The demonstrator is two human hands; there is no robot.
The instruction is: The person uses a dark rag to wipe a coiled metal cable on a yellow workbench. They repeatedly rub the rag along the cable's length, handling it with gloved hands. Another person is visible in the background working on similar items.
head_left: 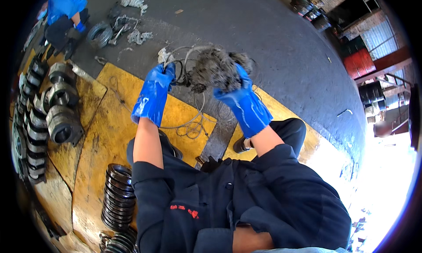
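Observation:
Both hands wear long blue rubber gloves. My left hand (158,81) is closed on thin wire (190,52) that loops up and over toward the right hand. My right hand (239,93) grips a dirty grey, shaggy bundle of rag (215,67) from beneath and behind; its fingers are partly hidden by the bundle. The bundle is slightly blurred and held above the floor in front of me. More loose wire (193,122) hangs below and lies in tangled loops on the yellow boards (116,134) between my feet.
Heavy metal castings (63,116) and a row of dark ribbed parts (36,134) stand at left. Black coil springs (118,196) lie by my left side. A person in blue (66,6) crouches at far left, near a wire coil (100,34) and pale rags (140,36). Drums (358,64) line the right.

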